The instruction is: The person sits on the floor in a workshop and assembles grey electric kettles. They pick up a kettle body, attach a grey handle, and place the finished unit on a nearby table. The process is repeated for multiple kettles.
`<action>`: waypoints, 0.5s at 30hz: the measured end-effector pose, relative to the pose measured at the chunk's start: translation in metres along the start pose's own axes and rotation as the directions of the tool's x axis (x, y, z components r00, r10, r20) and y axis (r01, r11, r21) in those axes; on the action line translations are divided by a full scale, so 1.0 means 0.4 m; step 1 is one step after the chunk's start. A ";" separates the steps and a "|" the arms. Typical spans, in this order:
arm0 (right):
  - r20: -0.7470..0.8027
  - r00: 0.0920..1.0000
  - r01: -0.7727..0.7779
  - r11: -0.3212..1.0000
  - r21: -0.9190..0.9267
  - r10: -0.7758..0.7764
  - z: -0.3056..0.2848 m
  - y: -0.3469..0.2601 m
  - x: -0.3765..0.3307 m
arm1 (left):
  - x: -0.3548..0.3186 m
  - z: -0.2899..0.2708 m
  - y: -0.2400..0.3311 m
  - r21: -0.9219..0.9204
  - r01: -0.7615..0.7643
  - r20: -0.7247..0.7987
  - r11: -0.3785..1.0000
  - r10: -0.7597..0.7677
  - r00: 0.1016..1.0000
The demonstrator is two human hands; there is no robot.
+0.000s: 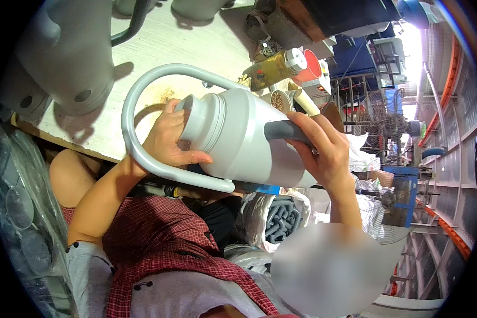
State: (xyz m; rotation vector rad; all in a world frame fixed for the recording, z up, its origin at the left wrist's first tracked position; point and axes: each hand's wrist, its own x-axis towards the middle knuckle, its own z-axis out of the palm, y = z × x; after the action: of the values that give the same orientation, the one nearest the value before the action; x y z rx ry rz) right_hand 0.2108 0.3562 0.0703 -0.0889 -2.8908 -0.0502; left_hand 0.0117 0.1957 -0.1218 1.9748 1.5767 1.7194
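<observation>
A grey plastic can [244, 138] lies on its side in front of me, its narrow neck [200, 122] toward the left. A long grey hoop handle [130, 116] arches past the neck, and my left forearm lies behind it. My left hand [167, 138] is closed on the neck, thumb along its lower side; some of its fingers are hidden. On the body sits a short dark grey grip [281, 130]. The fingers of my right hand [323, 146] curl over this grip, while the can's base end lies under that hand.
More grey cans [71, 53] stand on the pale tabletop [180, 47] at left. Beyond my can are a yellowish bottle [270, 71], a red cup [308, 69] and a tub of small brown pieces [277, 100]. Below, a white sack [257, 217] holds several dark grey handles [282, 220].
</observation>
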 end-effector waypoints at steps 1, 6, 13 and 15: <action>0.004 1.000 0.004 1.000 0.004 -0.004 0.000 0.002 0.000 | -0.001 0.000 0.002 0.008 -0.001 -0.008 1.000 0.001 1.000; 0.035 0.999 -0.029 0.999 0.022 0.028 -0.006 0.000 -0.008 | 0.002 0.014 0.015 0.015 -0.032 -0.097 0.999 0.033 0.995; 0.027 0.998 0.066 0.989 -0.131 -0.062 0.003 0.044 0.023 | 0.011 0.033 0.049 -0.174 0.261 -0.174 0.949 -0.291 0.941; 0.002 0.960 0.276 0.948 -0.161 -0.279 -0.011 0.078 0.061 | -0.015 0.042 0.054 -0.381 0.377 -0.204 0.844 -0.474 0.856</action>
State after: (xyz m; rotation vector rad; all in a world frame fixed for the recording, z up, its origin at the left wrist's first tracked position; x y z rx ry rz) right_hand 0.1903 0.3884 0.0813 0.2892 -2.8512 -0.3328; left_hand 0.0388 0.1902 -0.1182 1.1403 1.5301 1.9704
